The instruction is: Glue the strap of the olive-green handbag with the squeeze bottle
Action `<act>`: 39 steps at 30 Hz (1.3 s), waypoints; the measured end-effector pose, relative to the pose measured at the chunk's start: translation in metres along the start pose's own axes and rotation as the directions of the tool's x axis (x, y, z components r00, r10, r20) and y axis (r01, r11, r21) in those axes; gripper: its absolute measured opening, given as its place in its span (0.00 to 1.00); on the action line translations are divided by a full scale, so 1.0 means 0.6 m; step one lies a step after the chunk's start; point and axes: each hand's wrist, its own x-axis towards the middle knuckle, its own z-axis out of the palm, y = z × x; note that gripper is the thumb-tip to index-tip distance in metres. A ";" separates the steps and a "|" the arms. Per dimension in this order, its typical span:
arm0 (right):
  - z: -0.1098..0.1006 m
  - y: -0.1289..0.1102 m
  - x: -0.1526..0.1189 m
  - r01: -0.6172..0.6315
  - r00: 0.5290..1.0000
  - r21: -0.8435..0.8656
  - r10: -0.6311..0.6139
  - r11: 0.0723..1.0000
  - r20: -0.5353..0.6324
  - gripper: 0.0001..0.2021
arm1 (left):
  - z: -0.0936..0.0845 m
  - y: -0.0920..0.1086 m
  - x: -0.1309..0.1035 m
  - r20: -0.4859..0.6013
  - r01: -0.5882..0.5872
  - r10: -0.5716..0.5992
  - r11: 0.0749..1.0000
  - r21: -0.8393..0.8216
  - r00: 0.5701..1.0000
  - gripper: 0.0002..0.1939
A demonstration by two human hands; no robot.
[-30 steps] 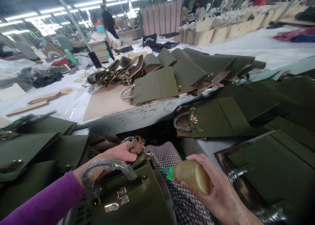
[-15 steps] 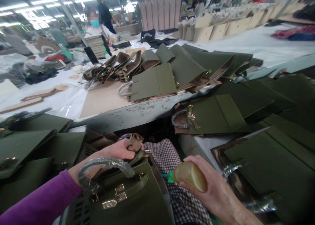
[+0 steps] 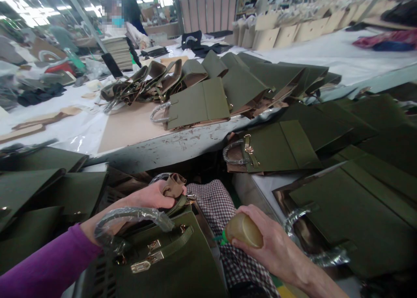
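Head view: an olive-green handbag (image 3: pixel 169 263) is held on the lap, over checked fabric (image 3: pixel 215 202), its plastic-wrapped handle (image 3: pixel 130 217) arched toward the camera and its gold clasp (image 3: pixel 146 259) facing up. The left hand (image 3: pixel 146 198) is clenched on the bag's top edge, where a brown folded flap (image 3: pixel 172 186) is pinched. A yellowish squeeze bottle (image 3: pixel 244 230) with a green nozzle (pointed toward the bag, not touching it) is grasped in the right hand (image 3: pixel 276 250).

Nothing is seen laid on the bag yet, so work on this piece is judged to be at its start. Many flat green bags (image 3: pixel 280 146) are stacked on the worktable (image 3: pixel 182 148) ahead and at both sides; which of them are finished cannot be told. A masked person (image 3: pixel 120 28) is seated at the far bench.
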 end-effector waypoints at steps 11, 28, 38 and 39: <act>-0.005 -0.012 0.005 -0.095 0.993 0.027 0.093 0.995 0.079 0.23 | -0.007 -0.016 -0.004 0.072 -0.034 0.027 0.995 0.097 0.997 0.12; -0.028 0.035 -0.026 -0.349 0.844 0.584 0.516 0.733 -0.144 0.28 | 0.064 0.049 -0.142 0.048 -0.251 0.281 0.753 0.608 0.959 0.05; 0.011 0.054 0.010 -0.366 0.850 0.499 0.500 0.785 -0.163 0.29 | 0.079 -0.020 -0.139 -0.040 -0.274 0.347 0.801 0.532 0.937 0.07; 0.017 0.056 0.012 -0.354 0.855 0.523 0.495 0.776 -0.155 0.28 | 0.078 -0.022 -0.140 -0.055 -0.261 0.337 0.814 0.518 0.940 0.07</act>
